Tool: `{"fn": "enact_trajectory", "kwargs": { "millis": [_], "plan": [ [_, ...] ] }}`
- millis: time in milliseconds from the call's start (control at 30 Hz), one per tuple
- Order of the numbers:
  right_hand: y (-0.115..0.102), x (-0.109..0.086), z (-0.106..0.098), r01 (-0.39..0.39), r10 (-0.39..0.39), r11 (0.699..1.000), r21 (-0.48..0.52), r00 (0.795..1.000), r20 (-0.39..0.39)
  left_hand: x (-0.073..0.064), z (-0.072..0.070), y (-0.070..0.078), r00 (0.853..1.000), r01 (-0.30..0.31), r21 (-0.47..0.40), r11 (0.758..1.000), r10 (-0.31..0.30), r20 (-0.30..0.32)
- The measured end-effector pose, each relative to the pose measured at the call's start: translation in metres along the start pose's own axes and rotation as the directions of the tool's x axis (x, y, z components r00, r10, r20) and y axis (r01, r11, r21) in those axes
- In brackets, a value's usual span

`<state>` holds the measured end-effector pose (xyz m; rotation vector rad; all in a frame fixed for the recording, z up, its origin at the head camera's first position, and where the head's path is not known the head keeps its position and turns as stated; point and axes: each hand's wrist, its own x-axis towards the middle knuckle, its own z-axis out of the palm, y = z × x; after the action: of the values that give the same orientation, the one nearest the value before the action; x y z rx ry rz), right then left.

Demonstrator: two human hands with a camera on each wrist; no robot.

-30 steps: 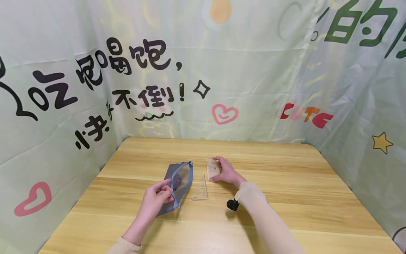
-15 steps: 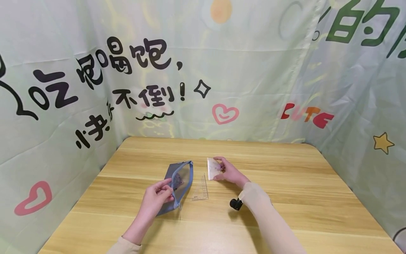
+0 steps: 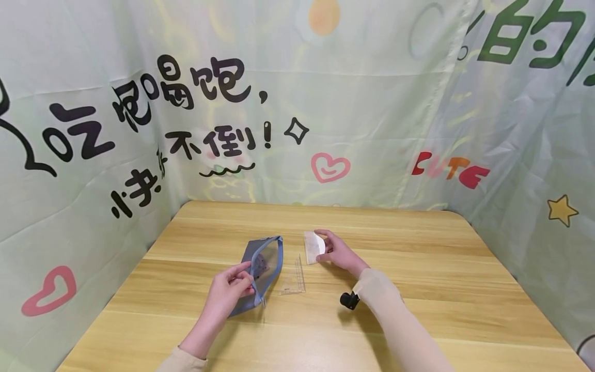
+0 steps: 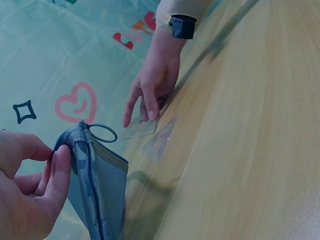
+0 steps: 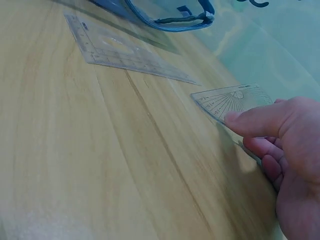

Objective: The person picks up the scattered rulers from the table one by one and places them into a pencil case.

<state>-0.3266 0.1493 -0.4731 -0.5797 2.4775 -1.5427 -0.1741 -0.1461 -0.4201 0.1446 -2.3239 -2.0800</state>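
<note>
A clear plastic protractor [image 3: 312,249] is pinched at its curved edge by my right hand [image 3: 340,252]. In the right wrist view the thumb lies over the curved edge of the protractor [image 5: 230,102], with the other fingers below it. My left hand [image 3: 226,288] pinches the near side of the unzipped mouth of a blue zip pouch [image 3: 250,250]. The pouch [image 4: 107,192] stands up from the table in the left wrist view, its zip pull ring at the top. Between pouch and protractor, a clear set square [image 3: 297,281] lies flat.
A wooden table [image 3: 418,268] spreads under everything. Printed fabric [image 3: 372,103] hangs behind it and along both sides. On the right wrist sits a small black camera [image 3: 349,300].
My right hand has shifted slightly right with the protractor, which has tilted and now looks whitish rather than see-through. The left hand, pouch and set square have stayed in place.
</note>
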Motion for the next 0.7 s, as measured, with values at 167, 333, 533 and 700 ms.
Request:
{"fn": "enact_trajectory", "kwargs": {
  "millis": [167, 333, 533, 700],
  "plan": [
    [-0.003, -0.001, 0.0, -0.018, 0.017, 0.999, -0.044, 0.999, -0.028, -0.001, -0.001, 0.001, 1.0, -0.004, 0.005, 1.0, 0.004, -0.001],
    [-0.003, -0.002, 0.0, -0.03, 0.025, 0.996, -0.089, 0.998, -0.058, 0.0, 0.0, 0.001, 1.0, -0.004, 0.002, 1.0, 0.004, 0.001],
    [-0.016, -0.007, 0.0, -0.054, 0.051, 0.998, -0.043, 0.996, -0.077, 0.0, 0.001, 0.0, 1.0, -0.001, 0.004, 1.0, 0.001, 0.0],
    [-0.019, -0.007, 0.001, -0.075, 0.073, 0.997, -0.017, 0.992, -0.1, 0.001, 0.002, 0.0, 1.0, 0.004, 0.003, 1.0, -0.004, -0.003]
  ]
}}
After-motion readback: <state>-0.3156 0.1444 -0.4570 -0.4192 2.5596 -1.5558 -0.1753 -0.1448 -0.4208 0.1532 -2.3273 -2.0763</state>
